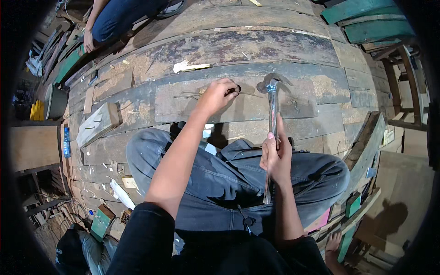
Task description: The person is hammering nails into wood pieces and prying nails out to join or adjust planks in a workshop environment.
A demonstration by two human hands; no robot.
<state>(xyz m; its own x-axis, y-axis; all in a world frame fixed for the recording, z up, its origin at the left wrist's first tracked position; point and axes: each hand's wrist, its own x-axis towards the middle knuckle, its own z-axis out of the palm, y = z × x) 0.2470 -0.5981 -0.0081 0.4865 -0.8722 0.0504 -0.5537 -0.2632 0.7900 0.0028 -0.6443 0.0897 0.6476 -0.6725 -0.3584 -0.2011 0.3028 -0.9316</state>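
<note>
My right hand (277, 153) is wrapped round the handle of a claw hammer (272, 107), which stands head-up in front of my right thigh. The metal head is at the far end, above a flat wooden board (302, 103). Over the middle of that board my left hand (222, 95) is closed, fingertips pinched together by a small dark round thing (238, 88) whose kind I cannot make out. A thin bent wire or rod (252, 95) sticks out to the right of those fingers, and similar thin pieces (188, 95) lie to their left.
My crossed legs (183, 160) frame the near side. A pale wood block (98, 123) and a blue-labelled bottle (67, 143) stand left on the sawdust-strewn plank floor. Another person's hand (88, 41) and knee show at upper left. Planks (366, 142) lean at the right.
</note>
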